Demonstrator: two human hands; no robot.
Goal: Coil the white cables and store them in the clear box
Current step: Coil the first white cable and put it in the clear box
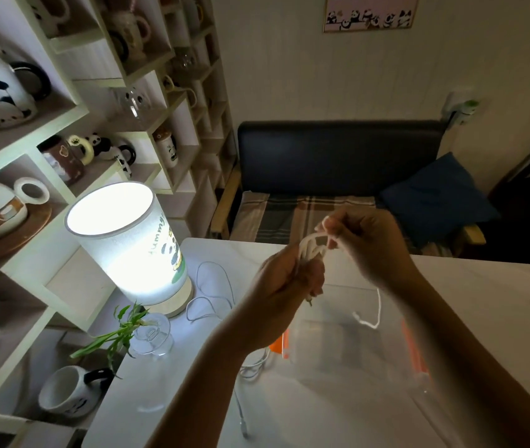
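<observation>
Head view: left hand (284, 274) grip closed round bundle of white cable (310, 248) loops, held above surface (483, 302). Right hand (365, 240) grip pinching same cable at top, winding next loop; loose tail hangs over clear box (354, 347). Box appears to hold no cable yet. Second cable (212, 295) lies uncoiled beside lamp (128, 240). Judgement: first coil partly wound, storing outstanding.

The cable (309, 245) I held looked like smooth, matt white plastic. The box (347, 344) was clear, glossy plastic with orange latches. The table (499, 302) beneath showed a smooth, faintly shiny white surface; the lamp (124, 244) wore a cloth-like shade on a pale wood base.
</observation>
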